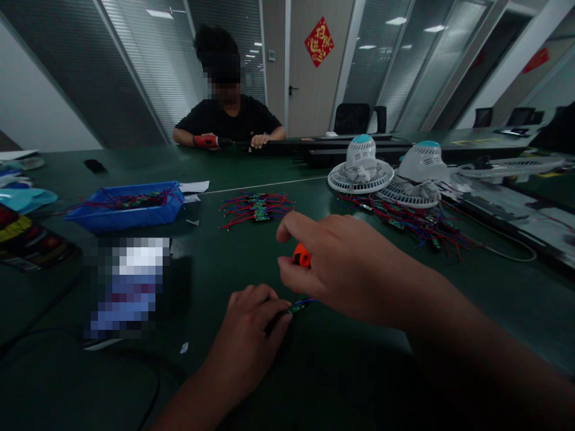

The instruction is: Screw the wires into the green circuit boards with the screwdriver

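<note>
My left hand point(254, 326) is closed, its thumb and fingertips pinching one end of a small green circuit board point(297, 307) low over the table. Blue and red wires run from the board's far end toward my right hand. Above and to the right of it, my right hand point(339, 263) curls around an orange-and-black tool handle point(302, 256), apparently a screwdriver. Most of that tool is hidden in the palm; its tip is hard to make out near the board. Beyond my hands lies a row of wired circuit boards point(260, 208), with red and blue leads spread to both sides.
A blue tray point(126, 224) of wired boards stands left, behind a phone-like device point(130, 287) with a blurred screen. At right, white fan-like housings point(362, 164) sit by a heap of wired boards point(404, 224). Across the table point(215, 275), a person holds a red-and-black tool point(206, 141).
</note>
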The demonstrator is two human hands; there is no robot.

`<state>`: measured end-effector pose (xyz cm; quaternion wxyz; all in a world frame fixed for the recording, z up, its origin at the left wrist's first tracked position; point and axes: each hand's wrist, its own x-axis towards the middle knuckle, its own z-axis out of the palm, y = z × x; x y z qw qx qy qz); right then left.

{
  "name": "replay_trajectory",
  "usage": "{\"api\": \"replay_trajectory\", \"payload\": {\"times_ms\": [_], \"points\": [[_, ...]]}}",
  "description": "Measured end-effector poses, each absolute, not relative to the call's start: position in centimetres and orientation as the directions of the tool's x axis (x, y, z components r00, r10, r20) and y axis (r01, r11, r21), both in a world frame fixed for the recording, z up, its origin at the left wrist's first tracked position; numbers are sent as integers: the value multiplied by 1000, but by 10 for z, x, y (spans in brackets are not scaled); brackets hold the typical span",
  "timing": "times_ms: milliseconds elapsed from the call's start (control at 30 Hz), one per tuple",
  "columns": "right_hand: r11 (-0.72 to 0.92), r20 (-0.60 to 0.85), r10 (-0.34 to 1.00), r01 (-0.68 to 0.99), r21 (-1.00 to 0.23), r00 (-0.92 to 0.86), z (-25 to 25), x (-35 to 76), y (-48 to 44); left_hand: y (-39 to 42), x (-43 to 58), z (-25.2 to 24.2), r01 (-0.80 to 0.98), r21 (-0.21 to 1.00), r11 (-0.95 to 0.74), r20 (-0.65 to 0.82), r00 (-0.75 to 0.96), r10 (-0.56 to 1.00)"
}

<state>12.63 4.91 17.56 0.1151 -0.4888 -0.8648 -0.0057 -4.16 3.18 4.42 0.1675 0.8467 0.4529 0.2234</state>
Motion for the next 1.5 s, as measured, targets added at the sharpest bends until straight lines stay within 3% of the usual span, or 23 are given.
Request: {"api": "replay_trajectory", "payload": {"times_ms": [467, 700, 1333, 1500], "points": [[507, 210, 856, 848, -156, -473, 178, 123, 50, 30, -42, 44, 688, 473, -550, 234, 503, 832], [523, 220, 840, 848, -87, -496, 177, 125, 50, 31, -42, 46, 689, 498, -527, 222, 486, 845], [506, 193, 857, 850, -147, -477, 178, 125, 48, 31, -43, 44, 671, 502, -545, 262, 482, 836], [483, 197, 868, 866, -127, -455, 179, 123, 49, 32, -42, 45, 691, 481, -540, 217, 503, 837]]}}
